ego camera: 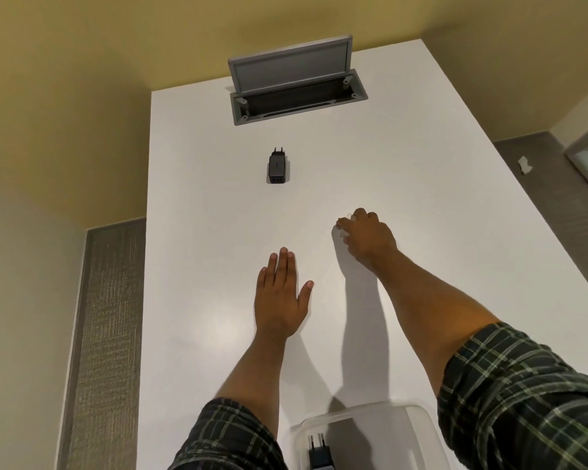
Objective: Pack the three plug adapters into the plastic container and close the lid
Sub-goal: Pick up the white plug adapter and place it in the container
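A black plug adapter (277, 168) lies on the white table (201, 215), pins pointing away, well beyond both hands. My right hand (367, 237) is curled over a white plug adapter (343, 228), fingers around it on the table surface; most of the adapter is hidden. My left hand (280, 295) rests flat on the table with fingers apart, holding nothing. The clear plastic container (418, 418) stands open at the near edge between my forearms, with a black plug adapter (319, 454) inside it. No lid is in view.
An open grey cable hatch (296, 93) with its flap raised sits at the table's far end. Floor lies beyond the table's left and right edges. A white scrap (525, 164) lies on the floor at right.
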The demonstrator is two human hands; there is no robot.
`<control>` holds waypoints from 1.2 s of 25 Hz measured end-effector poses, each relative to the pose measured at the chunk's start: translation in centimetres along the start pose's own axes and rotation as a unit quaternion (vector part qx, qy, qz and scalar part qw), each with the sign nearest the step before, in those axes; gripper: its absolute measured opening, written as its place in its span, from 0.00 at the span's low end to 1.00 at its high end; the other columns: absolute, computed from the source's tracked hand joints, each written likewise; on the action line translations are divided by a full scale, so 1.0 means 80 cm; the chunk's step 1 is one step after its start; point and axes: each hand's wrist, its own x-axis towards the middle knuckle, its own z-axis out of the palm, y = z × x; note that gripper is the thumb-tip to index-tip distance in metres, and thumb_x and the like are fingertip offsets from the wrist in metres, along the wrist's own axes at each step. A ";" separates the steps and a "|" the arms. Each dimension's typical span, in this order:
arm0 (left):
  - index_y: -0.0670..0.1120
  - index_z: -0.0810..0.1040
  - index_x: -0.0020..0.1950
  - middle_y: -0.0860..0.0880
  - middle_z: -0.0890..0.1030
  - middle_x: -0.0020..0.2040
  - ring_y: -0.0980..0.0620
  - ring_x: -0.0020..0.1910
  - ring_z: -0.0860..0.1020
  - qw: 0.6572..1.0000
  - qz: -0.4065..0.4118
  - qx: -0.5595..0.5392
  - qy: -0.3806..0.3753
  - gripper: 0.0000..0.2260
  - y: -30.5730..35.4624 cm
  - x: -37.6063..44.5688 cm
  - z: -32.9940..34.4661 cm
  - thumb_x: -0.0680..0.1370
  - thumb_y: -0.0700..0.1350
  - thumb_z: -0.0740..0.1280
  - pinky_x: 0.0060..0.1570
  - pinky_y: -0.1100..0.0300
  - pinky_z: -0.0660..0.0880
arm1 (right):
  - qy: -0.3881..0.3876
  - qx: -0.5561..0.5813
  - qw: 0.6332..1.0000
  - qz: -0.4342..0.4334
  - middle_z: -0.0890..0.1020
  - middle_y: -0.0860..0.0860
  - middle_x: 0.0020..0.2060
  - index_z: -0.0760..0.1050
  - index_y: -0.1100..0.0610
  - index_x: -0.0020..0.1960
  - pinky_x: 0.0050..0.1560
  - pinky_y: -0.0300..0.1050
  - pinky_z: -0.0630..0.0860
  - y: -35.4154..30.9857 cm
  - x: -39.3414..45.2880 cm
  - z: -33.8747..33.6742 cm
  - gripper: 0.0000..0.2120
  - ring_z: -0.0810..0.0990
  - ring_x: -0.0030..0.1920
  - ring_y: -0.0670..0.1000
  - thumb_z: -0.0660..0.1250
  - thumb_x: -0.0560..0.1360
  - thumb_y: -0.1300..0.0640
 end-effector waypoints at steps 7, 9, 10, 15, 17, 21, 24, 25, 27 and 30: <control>0.43 0.47 0.84 0.46 0.46 0.84 0.46 0.83 0.48 0.992 0.026 0.045 -0.113 0.28 0.001 -0.026 -0.032 0.87 0.53 0.49 0.81 0.51 0.53 | 0.022 -0.037 0.998 -0.047 0.72 0.57 0.62 0.70 0.49 0.69 0.44 0.51 0.77 0.011 -0.079 0.027 0.18 0.73 0.57 0.60 0.60 0.80 0.58; 0.42 0.45 0.84 0.45 0.45 0.84 0.46 0.83 0.48 0.986 0.034 0.069 -0.147 0.28 0.002 -0.041 -0.045 0.87 0.51 0.48 0.79 0.53 0.56 | 0.036 -0.036 0.997 -0.058 0.72 0.57 0.64 0.70 0.49 0.69 0.42 0.50 0.74 0.011 -0.110 0.034 0.18 0.74 0.56 0.61 0.60 0.80 0.58; 0.42 0.45 0.84 0.45 0.45 0.84 0.46 0.83 0.49 0.983 0.036 0.071 -0.162 0.27 0.004 -0.049 -0.053 0.87 0.50 0.49 0.78 0.53 0.60 | 0.045 -0.033 0.997 -0.061 0.72 0.57 0.64 0.70 0.49 0.69 0.41 0.49 0.74 0.012 -0.126 0.034 0.18 0.74 0.56 0.61 0.59 0.80 0.59; 0.43 0.58 0.81 0.48 0.61 0.81 0.44 0.75 0.69 0.981 0.017 0.046 -0.189 0.25 0.022 -0.098 -0.093 0.86 0.50 0.53 0.68 0.51 0.70 | 0.084 -0.006 0.993 -0.084 0.73 0.55 0.66 0.69 0.46 0.71 0.44 0.50 0.77 0.009 -0.198 0.025 0.20 0.75 0.59 0.60 0.61 0.80 0.58; 0.45 0.61 0.80 0.49 0.67 0.78 0.44 0.71 0.72 0.984 0.032 0.055 -0.166 0.24 0.031 -0.123 -0.104 0.85 0.50 0.54 0.66 0.51 0.71 | 0.097 -0.004 0.991 -0.096 0.73 0.54 0.66 0.67 0.45 0.72 0.43 0.50 0.77 0.005 -0.222 0.018 0.21 0.75 0.58 0.59 0.61 0.81 0.56; 0.46 0.65 0.79 0.49 0.72 0.75 0.46 0.70 0.73 0.989 0.069 0.052 -0.118 0.25 0.048 -0.183 -0.126 0.84 0.56 0.54 0.65 0.52 0.70 | 0.128 0.019 0.980 -0.152 0.78 0.54 0.60 0.66 0.46 0.75 0.37 0.49 0.78 0.001 -0.274 -0.004 0.26 0.78 0.52 0.59 0.66 0.78 0.53; 0.45 0.66 0.78 0.48 0.74 0.73 0.45 0.67 0.75 0.987 0.129 0.058 -0.079 0.33 0.057 -0.220 -0.143 0.80 0.65 0.54 0.63 0.51 0.72 | 0.128 0.005 0.974 -0.189 0.80 0.52 0.55 0.72 0.50 0.70 0.37 0.48 0.77 0.002 -0.305 -0.022 0.25 0.79 0.52 0.57 0.68 0.74 0.48; 0.44 0.66 0.78 0.48 0.73 0.73 0.45 0.67 0.75 0.984 0.153 0.058 -0.071 0.37 0.060 -0.230 -0.148 0.79 0.69 0.53 0.62 0.50 0.72 | 0.133 0.001 0.971 -0.200 0.81 0.51 0.52 0.75 0.51 0.67 0.36 0.47 0.77 0.002 -0.314 -0.026 0.24 0.80 0.50 0.57 0.68 0.72 0.48; 0.43 0.63 0.79 0.47 0.70 0.76 0.45 0.70 0.73 0.977 0.188 0.069 -0.077 0.46 0.067 -0.250 -0.155 0.74 0.77 0.52 0.65 0.50 0.71 | 0.137 -0.005 0.964 -0.227 0.80 0.51 0.46 0.77 0.52 0.60 0.33 0.45 0.74 0.000 -0.336 -0.032 0.21 0.81 0.44 0.56 0.68 0.69 0.47; 0.43 0.57 0.82 0.45 0.62 0.81 0.45 0.75 0.66 0.966 0.211 0.094 -0.119 0.58 0.074 -0.277 -0.155 0.65 0.84 0.50 0.70 0.49 0.67 | 0.110 -0.035 0.954 -0.277 0.78 0.51 0.43 0.76 0.55 0.55 0.31 0.43 0.69 -0.003 -0.366 -0.029 0.20 0.80 0.41 0.56 0.68 0.68 0.45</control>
